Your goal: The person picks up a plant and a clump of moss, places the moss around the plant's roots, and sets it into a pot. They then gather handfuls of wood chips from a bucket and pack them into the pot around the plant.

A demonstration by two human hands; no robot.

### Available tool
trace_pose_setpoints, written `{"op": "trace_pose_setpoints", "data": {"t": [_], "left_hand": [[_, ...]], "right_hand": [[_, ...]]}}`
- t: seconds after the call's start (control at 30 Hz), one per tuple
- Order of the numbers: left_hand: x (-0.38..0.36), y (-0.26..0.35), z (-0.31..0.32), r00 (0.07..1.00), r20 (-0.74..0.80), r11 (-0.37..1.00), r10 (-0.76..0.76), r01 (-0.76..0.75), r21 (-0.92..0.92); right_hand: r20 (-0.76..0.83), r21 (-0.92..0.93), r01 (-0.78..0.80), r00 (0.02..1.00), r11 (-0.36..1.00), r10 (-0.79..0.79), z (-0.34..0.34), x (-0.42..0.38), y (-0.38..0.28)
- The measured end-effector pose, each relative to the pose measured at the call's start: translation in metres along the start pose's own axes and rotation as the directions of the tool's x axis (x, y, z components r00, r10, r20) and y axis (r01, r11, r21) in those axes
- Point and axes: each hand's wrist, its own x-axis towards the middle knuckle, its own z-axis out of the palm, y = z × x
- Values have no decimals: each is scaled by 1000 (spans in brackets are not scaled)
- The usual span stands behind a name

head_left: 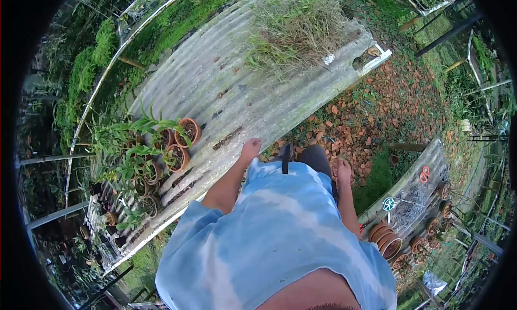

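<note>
My left hand is beside the near edge of the grey corrugated sheet table, its fingers curled in. My right hand hangs by my right side above the ground, fingers curled loosely. Nothing shows in either hand, though the insides of both are hidden. Terracotta pots with green leafy plants stand on the corrugated sheet to the left of my left hand. A heap of pulled grass and dry weeds lies at the far end of the sheet.
Broken brick pieces cover the ground to the right. On a second bench lie red-handled scissors, a round green-and-white item and wire mesh. Stacked terracotta pots stand at its near end. Metal rails and posts surround the area.
</note>
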Motion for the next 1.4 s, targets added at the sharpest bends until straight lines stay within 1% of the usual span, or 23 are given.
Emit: {"op": "trace_pose_setpoints", "data": {"t": [0.03, 0.07, 0.13, 0.23, 0.27, 0.33, 0.37, 0.47, 0.5, 0.57, 0.67, 0.73, 0.77, 0.87, 0.97, 1.0, 1.03, 1.07, 1.17, 1.27, 1.3, 1.37, 1.4], "left_hand": [[13, 20, -2, 1000, -21, 1000, -10, 9, -25], [26, 42, -4, 999, -43, 999, -19, 17, -49], [37, 112, -15, 994, -97, 995, -51, 42, -88], [85, 145, -13, 949, -316, 998, -21, 1, -65], [105, 153, -17, 924, -382, 997, -11, -16, -69], [147, 166, -29, 906, -420, 995, -48, 7, -99], [162, 170, -32, 900, -431, 994, -66, 20, -110], [214, 188, -49, 902, -418, 994, -105, 108, -16], [226, 194, -51, 898, -412, 987, -153, 162, -14], [251, 205, -48, 887, -392, 966, -245, 260, -16], [292, 189, -30, 891, -239, 922, -386, 367, -121], [302, 192, -12, 841, -264, 852, -473, 361, -378], [302, 191, -4, 809, -268, 795, -523, 349, -497], [301, 209, 0, 651, -362, 652, -667, 275, -707], [312, 209, -7, 521, -295, 504, -801, 323, -801], [323, 185, -1, 556, -253, 485, -792, 321, -813], [343, 147, 8, 591, -216, 468, -777, 315, -826], [355, 126, 11, 623, -181, 453, -761, 310, -836], [342, 123, 6, 653, -291, 571, -700, 266, -777], [318, 116, -10, 662, -426, 712, -616, 238, -660], [306, 121, -18, 662, -443, 731, -605, 240, -639], [275, 146, -43, 661, -476, 765, -579, 238, -599], [258, 164, -56, 661, -518, 813, -543, 259, -521]], "right_hand": [[50, 44, 87, 995, 995, -89, 13, 10, -20], [116, -32, 128, 986, 991, -123, 28, 20, -42], [257, -176, 218, 952, 960, -169, 61, 39, -83], [460, -235, 380, 854, 895, -242, 113, 66, -145], [504, -267, 391, 836, 881, -218, 126, 74, -158], [586, -325, 421, 793, 846, -169, 150, 95, -185], [613, -337, 475, 766, 813, -194, 158, 103, -194], [702, -302, 588, 670, 751, -242, 177, 125, -212], [707, -300, 578, 669, 759, -230, 182, 128, -218], [734, -315, 608, 643, 729, -218, 192, 132, -229], [762, -343, 629, 620, 697, -184, 208, 138, -248], [778, -351, 626, 608, 696, -155, 213, 142, -258], [783, -355, 621, 606, 699, -141, 213, 143, -263], [804, -347, 612, 584, 710, -110, 221, 153, -271], [822, -357, 635, 562, 685, -93, 223, 161, -269], [825, -364, 635, 560, 682, -81, 221, 163, -267], [830, -365, 638, 553, 678, -73, 222, 165, -267], [836, -365, 639, 545, 677, -64, 224, 167, -268], [854, -313, 635, 513, 707, -83, 230, 169, -272], [818, -373, 594, 573, 712, -49, 236, 164, -280], [841, -308, 634, 530, 709, -109, 237, 162, -280], [830, -299, 633, 542, 714, -133, 238, 156, -278], [824, -293, 635, 547, 714, -148, 240, 153, -277]]}}
